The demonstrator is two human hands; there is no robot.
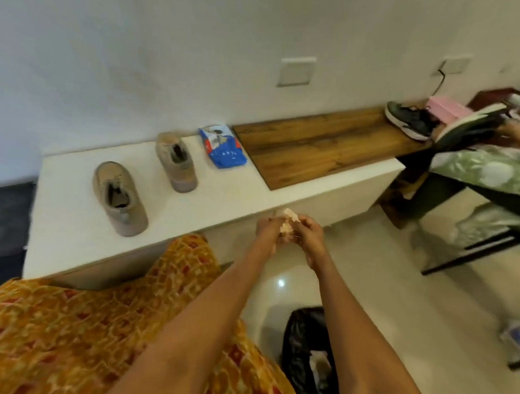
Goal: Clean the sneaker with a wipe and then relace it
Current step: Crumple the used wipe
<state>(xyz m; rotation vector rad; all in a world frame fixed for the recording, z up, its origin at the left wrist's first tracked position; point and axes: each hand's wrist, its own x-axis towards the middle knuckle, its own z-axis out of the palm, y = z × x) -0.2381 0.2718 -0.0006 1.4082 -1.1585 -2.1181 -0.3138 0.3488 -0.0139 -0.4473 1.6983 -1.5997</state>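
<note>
A: Both our hands, left (267,230) and right (310,231), pinch the soft, light wipe (288,220).

B: The sneaker (119,198) sits on the counter (232,193), left of the wipe; we'd grip its stiff heel.

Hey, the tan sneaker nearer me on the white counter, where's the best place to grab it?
Probably the collar of the nearer tan sneaker, taken from above. It stands upright on its sole on the white counter with its mouth open upward, so fingers could hook inside while the thumb presses the outer side for grip.
</note>
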